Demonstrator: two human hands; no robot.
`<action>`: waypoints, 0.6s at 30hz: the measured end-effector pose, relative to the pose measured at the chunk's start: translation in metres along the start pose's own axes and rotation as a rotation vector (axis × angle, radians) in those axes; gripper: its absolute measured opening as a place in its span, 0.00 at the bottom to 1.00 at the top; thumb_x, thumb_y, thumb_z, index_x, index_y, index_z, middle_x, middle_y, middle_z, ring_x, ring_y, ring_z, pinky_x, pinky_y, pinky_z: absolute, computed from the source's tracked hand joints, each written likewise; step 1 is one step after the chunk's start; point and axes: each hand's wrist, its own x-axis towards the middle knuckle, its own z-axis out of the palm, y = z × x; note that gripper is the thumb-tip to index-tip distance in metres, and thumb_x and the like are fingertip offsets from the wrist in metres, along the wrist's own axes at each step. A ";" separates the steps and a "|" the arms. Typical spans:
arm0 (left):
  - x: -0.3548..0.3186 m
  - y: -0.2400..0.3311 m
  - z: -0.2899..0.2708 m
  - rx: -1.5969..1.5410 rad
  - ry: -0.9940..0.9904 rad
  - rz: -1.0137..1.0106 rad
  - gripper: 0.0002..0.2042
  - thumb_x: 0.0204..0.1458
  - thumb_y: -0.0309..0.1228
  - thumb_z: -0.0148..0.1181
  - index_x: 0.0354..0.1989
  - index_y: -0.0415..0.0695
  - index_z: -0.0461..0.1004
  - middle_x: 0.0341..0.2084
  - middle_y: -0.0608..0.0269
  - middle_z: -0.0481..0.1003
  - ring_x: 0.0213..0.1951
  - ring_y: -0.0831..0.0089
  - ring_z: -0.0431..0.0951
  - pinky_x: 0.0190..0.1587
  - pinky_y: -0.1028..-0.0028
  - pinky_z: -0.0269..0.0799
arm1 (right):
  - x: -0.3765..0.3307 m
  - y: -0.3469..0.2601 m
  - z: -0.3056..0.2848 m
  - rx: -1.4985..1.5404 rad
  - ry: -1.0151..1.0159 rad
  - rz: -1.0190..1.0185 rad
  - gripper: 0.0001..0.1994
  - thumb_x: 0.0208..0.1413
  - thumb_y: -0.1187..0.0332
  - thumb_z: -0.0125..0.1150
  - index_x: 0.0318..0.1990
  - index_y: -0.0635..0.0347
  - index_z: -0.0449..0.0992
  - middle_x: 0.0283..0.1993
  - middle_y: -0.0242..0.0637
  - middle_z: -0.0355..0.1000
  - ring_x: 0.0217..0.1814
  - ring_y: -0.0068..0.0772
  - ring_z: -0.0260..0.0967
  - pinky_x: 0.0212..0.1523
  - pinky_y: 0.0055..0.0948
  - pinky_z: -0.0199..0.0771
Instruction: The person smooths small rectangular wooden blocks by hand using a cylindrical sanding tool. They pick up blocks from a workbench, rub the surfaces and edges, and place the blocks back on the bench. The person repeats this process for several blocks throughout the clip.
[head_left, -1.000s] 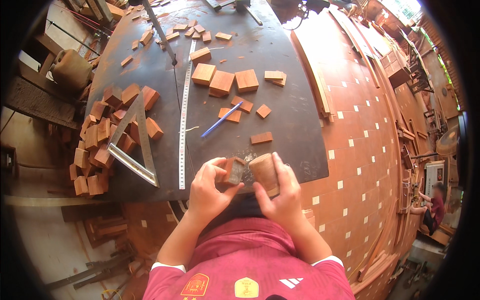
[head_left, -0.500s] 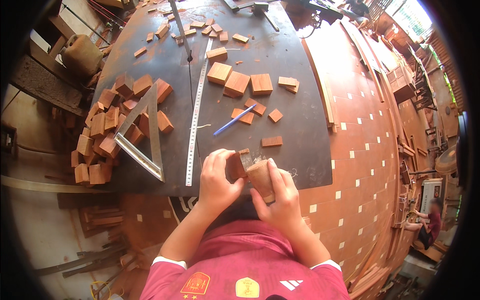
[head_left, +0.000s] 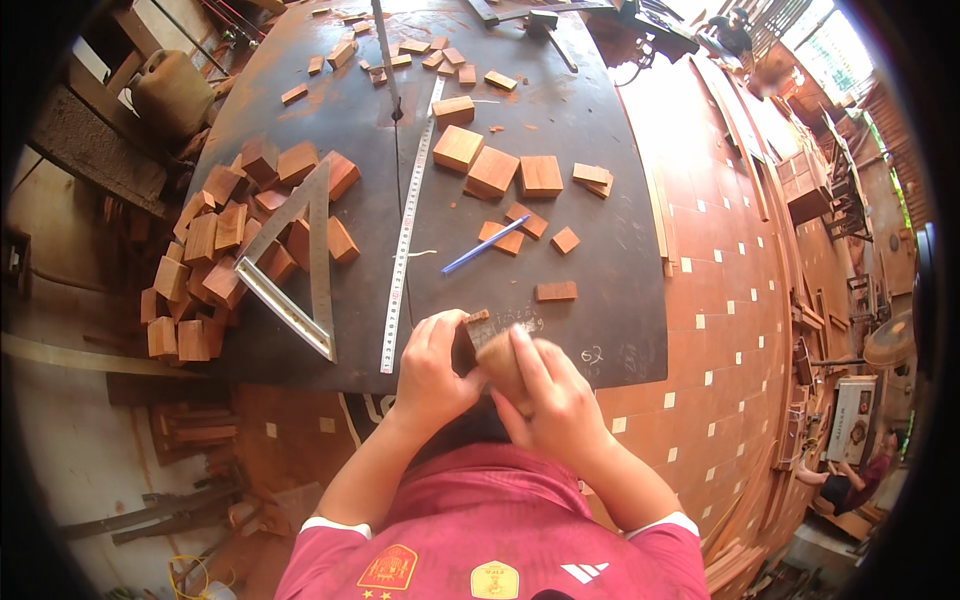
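Near the table's front edge, my left hand [head_left: 432, 368] is closed around a small dark-brown wooden block [head_left: 477, 316], whose end shows beyond the fingers. My right hand [head_left: 552, 392] grips a lighter, rounded wooden piece [head_left: 503, 366], tilted against the left hand's block. Where the two meet is partly hidden by my fingers. A greyish flat face shows between them, its nature unclear. Just beyond lie a thin reddish wood piece [head_left: 556, 291] and a blue pen [head_left: 485, 244] resting across a small wooden block [head_left: 500, 238].
A metal set square [head_left: 320, 260] leans on a heap of wooden blocks [head_left: 200, 240] at left. A white measuring tape [head_left: 408, 235] runs along the dark table [head_left: 600, 330]. Several larger blocks [head_left: 541, 176] sit farther back. Another person [head_left: 860, 480] sits at far right.
My right hand has shifted slightly left, tilting the rounded piece closer over the block in my left hand. The whole view has moved a little, so the table items appear displaced.
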 end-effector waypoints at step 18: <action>0.007 -0.013 -0.023 0.032 -0.211 0.022 0.35 0.42 0.31 0.80 0.62 0.43 0.73 0.52 0.54 0.79 0.58 0.54 0.77 0.59 0.58 0.60 | 0.052 0.026 -0.035 -0.004 -0.327 -0.252 0.37 0.50 0.76 0.75 0.71 0.61 0.71 0.54 0.53 0.73 0.51 0.58 0.75 0.52 0.49 0.79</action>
